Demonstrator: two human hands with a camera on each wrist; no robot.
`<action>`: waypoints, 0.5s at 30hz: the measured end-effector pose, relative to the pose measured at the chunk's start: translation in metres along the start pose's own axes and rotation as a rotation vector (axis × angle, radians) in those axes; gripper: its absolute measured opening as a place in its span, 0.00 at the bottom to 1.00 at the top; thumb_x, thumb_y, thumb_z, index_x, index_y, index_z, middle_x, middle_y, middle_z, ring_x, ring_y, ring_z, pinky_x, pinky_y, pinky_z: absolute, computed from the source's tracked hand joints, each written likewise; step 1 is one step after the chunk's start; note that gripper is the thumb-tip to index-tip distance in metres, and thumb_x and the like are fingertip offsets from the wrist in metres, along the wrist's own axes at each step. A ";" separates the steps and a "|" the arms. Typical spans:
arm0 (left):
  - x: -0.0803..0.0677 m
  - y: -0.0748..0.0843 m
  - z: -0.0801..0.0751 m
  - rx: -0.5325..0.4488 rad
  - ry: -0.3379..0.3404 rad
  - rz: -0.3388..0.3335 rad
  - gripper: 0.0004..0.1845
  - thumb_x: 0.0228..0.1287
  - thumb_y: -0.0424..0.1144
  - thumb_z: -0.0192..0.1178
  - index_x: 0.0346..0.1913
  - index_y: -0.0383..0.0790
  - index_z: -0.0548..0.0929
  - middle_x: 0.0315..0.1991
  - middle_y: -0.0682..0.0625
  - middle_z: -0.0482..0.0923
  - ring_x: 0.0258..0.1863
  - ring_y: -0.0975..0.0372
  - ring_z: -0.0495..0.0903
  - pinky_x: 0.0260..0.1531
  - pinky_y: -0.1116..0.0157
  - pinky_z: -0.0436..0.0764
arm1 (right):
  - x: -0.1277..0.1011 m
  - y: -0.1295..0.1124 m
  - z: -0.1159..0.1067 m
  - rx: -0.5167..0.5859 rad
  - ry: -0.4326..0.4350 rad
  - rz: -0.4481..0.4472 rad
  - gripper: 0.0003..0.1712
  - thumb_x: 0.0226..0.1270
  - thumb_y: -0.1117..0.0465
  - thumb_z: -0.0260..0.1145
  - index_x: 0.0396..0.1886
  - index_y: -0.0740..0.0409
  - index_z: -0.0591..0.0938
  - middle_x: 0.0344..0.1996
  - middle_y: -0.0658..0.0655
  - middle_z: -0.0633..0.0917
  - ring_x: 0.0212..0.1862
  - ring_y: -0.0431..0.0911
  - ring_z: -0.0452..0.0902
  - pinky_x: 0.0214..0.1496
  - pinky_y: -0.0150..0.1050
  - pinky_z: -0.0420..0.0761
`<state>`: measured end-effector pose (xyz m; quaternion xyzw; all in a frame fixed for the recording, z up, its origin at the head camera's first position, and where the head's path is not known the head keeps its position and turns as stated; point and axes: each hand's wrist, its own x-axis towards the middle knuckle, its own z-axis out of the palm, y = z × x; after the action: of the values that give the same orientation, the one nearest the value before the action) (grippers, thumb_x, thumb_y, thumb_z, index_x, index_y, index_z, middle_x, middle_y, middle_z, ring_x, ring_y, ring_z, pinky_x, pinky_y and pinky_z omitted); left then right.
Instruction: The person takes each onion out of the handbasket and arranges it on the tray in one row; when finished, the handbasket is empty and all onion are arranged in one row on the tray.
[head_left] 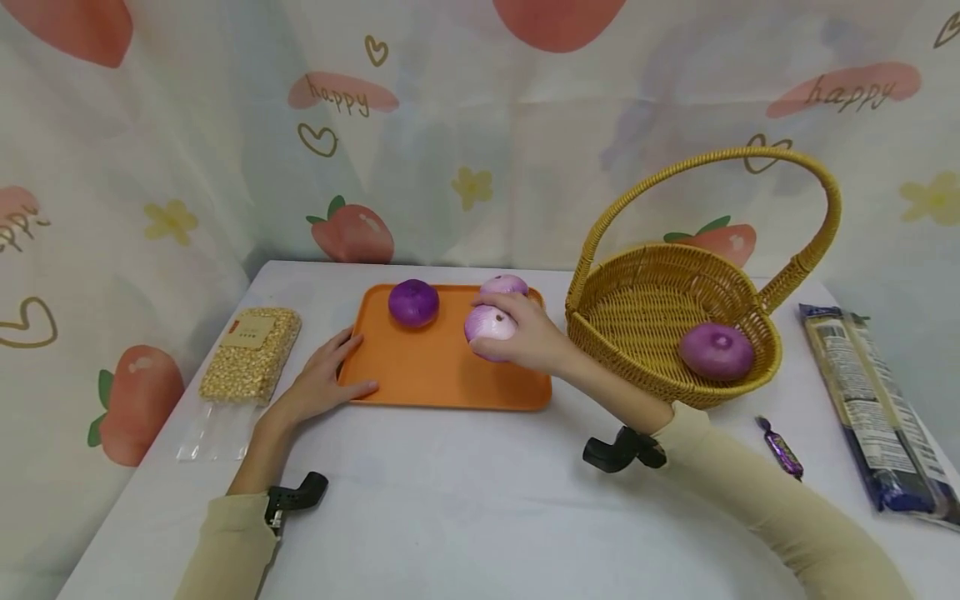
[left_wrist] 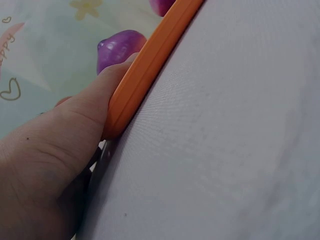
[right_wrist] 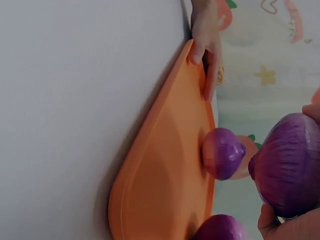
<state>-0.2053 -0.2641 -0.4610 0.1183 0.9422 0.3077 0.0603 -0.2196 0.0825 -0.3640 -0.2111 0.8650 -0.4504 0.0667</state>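
Note:
My right hand (head_left: 528, 337) grips a purple onion (head_left: 486, 323) just above the right part of an orange tray (head_left: 420, 375); the right wrist view shows thumb and fingers around this onion (right_wrist: 290, 165). Behind it, another onion (head_left: 507, 284) sits at the tray's far right, partly covered by the hand. A darker purple onion (head_left: 413, 303) rests on the tray's far left. My left hand (head_left: 318, 383) holds the tray's left end, thumb over the near corner and fingers along the side. In the left wrist view the thumb lies over the tray's rim (left_wrist: 145, 70).
Right of the tray stands a yellow wicker basket (head_left: 637, 300) with a tall handle and one onion (head_left: 716, 352) inside. A bag of corn kernels (head_left: 251, 354) lies at the left. A wrapped candy (head_left: 780, 448) and a long blue package (head_left: 873, 408) lie at the right.

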 end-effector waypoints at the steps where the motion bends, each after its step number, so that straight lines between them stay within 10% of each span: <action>1: 0.000 0.000 0.000 -0.001 0.002 0.001 0.51 0.55 0.59 0.67 0.76 0.41 0.56 0.78 0.41 0.46 0.76 0.42 0.47 0.71 0.38 0.51 | 0.002 0.000 0.003 -0.007 -0.008 -0.006 0.31 0.52 0.53 0.72 0.60 0.47 0.77 0.63 0.57 0.73 0.59 0.54 0.71 0.52 0.49 0.81; 15: 0.000 -0.001 0.001 -0.009 0.003 -0.002 0.51 0.55 0.59 0.68 0.76 0.41 0.56 0.78 0.41 0.46 0.76 0.42 0.47 0.71 0.38 0.52 | 0.036 -0.003 0.044 -0.124 -0.116 -0.024 0.32 0.53 0.44 0.70 0.60 0.44 0.78 0.51 0.51 0.81 0.55 0.50 0.69 0.55 0.44 0.71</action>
<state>-0.2054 -0.2646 -0.4624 0.1169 0.9410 0.3119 0.0598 -0.2374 0.0327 -0.3848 -0.2509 0.8832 -0.3837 0.0983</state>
